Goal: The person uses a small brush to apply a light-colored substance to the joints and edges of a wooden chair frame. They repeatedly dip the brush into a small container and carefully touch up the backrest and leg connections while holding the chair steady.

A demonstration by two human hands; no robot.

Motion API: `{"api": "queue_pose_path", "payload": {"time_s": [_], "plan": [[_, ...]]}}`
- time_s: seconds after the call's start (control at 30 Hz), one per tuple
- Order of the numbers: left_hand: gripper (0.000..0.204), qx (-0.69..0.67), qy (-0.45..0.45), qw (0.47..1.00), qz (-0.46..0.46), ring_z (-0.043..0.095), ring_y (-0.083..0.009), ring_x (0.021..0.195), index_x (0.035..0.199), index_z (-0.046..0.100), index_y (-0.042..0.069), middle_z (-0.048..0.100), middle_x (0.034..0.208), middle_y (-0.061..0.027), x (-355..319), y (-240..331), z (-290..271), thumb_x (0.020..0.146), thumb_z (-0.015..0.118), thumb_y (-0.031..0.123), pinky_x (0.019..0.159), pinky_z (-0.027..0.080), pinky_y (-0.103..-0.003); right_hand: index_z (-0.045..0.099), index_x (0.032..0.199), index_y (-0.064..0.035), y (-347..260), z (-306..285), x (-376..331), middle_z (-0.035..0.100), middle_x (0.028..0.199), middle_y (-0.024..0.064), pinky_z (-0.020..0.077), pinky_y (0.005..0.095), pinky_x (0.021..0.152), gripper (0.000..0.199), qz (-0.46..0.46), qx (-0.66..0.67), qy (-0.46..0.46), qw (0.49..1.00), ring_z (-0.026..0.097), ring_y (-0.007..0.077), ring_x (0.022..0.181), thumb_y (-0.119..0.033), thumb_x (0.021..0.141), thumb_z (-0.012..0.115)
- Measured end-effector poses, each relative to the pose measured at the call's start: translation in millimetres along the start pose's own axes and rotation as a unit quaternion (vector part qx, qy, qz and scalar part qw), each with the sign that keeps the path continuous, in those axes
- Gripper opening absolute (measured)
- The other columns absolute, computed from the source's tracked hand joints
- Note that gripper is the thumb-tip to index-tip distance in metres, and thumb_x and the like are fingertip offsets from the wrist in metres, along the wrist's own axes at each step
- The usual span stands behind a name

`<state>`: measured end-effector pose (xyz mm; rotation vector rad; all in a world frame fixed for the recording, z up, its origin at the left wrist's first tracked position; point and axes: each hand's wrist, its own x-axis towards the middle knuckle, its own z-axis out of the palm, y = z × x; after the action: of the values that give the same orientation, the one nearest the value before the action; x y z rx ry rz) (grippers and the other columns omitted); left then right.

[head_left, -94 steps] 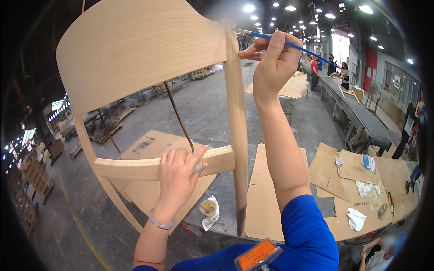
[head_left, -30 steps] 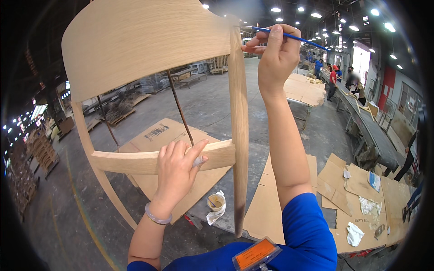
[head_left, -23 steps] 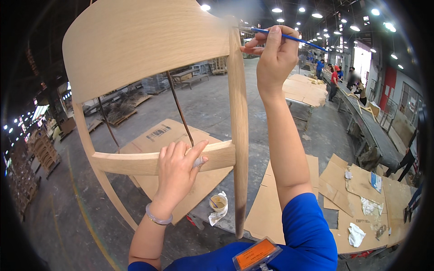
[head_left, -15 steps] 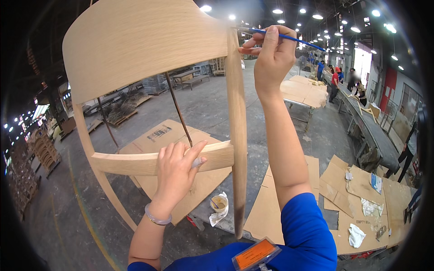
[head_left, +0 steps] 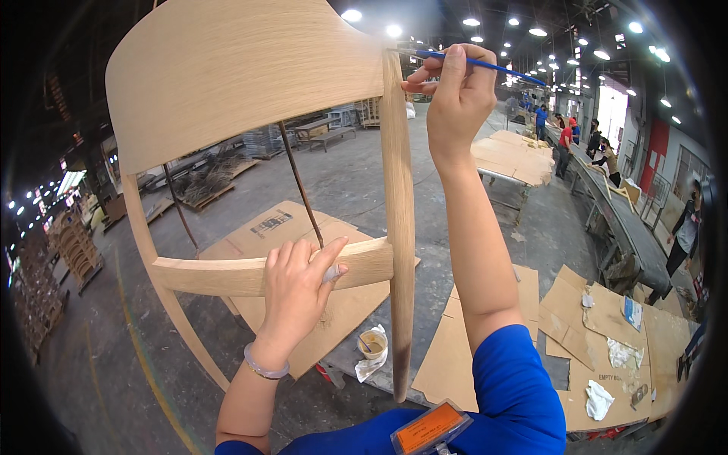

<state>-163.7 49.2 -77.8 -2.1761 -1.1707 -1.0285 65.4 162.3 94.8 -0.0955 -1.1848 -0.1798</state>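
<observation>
A pale wooden chair frame [head_left: 250, 83] stands upright before me, with its broad curved backrest at the top. My right hand [head_left: 460, 98] pinches a slim blue-handled paintbrush [head_left: 485, 64]. The brush's tip meets the top of the right post [head_left: 396, 167], beside the backrest's edge; haze blurs that spot. Lower down, my left hand [head_left: 296, 284] is closed over the curved lower rail [head_left: 212, 274], fingers on top. Something small and whitish [head_left: 331, 274] shows by its thumb and fingers; I cannot make out its kind.
A small cup [head_left: 371, 343] of tan paste sits on a white cloth below the right post. Cardboard sheets [head_left: 478, 326] cover the work surfaces, with crumpled white cloths [head_left: 599, 400] at right. Farther off, several people stand along a conveyor [head_left: 618, 216].
Both hands and the brush keep almost the same places. The view has shifted slightly, and people in the background have moved a little.
</observation>
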Motion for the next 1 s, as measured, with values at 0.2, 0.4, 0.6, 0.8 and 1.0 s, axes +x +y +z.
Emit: {"api": "queue_pose_path", "payload": {"time_s": [0.2, 0.4, 0.6, 0.8, 1.0], "plan": [[0.043, -0.006, 0.011, 1.0, 0.001, 0.055, -0.0264, 0.09, 0.135, 0.071, 0.017, 0.056, 0.091, -0.0067, -2.4, -7.4, -1.1, 0.092, 0.073, 0.018, 0.082, 0.039, -0.04, 0.052, 0.106, 0.0019, 1.3, 10.1, -3.8, 0.07, 0.075, 0.0106, 0.0611, 0.0263, 0.051, 0.019, -0.004, 0.021, 0.023, 1.0, 0.073, 0.0154, 0.059, -0.016, 0.112, 0.05], [0.043, -0.004, 0.004, 1.0, -0.004, 0.055, -0.0261, 0.089, 0.135, 0.071, 0.016, 0.055, 0.09, -0.0063, -4.4, -15.4, -4.3, 0.093, 0.073, 0.02, 0.082, 0.038, -0.04, 0.05, 0.11, 0.0014, 2.3, 17.2, -8.3, 0.068, 0.082, 0.0126, 0.063, 0.029, 0.053, 0.02, 0.005, 0.028, 0.012, 1.0, 0.073, 0.0178, 0.062, -0.018, 0.112, 0.048], [0.042, -0.003, 0.013, 1.0, -0.001, 0.054, -0.0262, 0.089, 0.135, 0.071, 0.016, 0.054, 0.089, -0.0063, -5.8, -21.4, -4.1, 0.093, 0.074, 0.021, 0.081, 0.038, -0.04, 0.048, 0.113, 0.0012, 3.0, 23.1, -10.2, 0.068, 0.085, 0.0135, 0.0644, 0.031, 0.055, 0.021, 0.003, 0.01, -0.002, 1.0, 0.072, 0.0183, 0.065, -0.02, 0.113, 0.048], [0.041, 0.002, 0.012, 1.0, -0.003, 0.056, -0.0275, 0.09, 0.134, 0.071, 0.017, 0.057, 0.091, -0.0081, -8.2, -29.3, -3.2, 0.093, 0.074, 0.023, 0.081, 0.039, -0.042, 0.049, 0.11, 0.0019, 7.3, 32.2, -15.1, 0.069, 0.078, 0.0117, 0.063, 0.0286, 0.052, 0.019, 0.008, 0.036, 0.028, 0.999, 0.072, 0.0165, 0.062, -0.017, 0.112, 0.048], [0.042, 0.004, 0.008, 1.0, -0.005, 0.056, -0.0277, 0.09, 0.134, 0.07, 0.017, 0.057, 0.092, -0.0085, -10.1, -38.4, -5.2, 0.093, 0.074, 0.023, 0.082, 0.039, -0.042, 0.05, 0.109, 0.0018, 8.5, 42.8, -19.6, 0.069, 0.076, 0.0107, 0.0619, 0.0268, 0.05, 0.019, -0.004, 0.06, 0.033, 0.998, 0.072, 0.0155, 0.06, -0.017, 0.112, 0.049]]}}
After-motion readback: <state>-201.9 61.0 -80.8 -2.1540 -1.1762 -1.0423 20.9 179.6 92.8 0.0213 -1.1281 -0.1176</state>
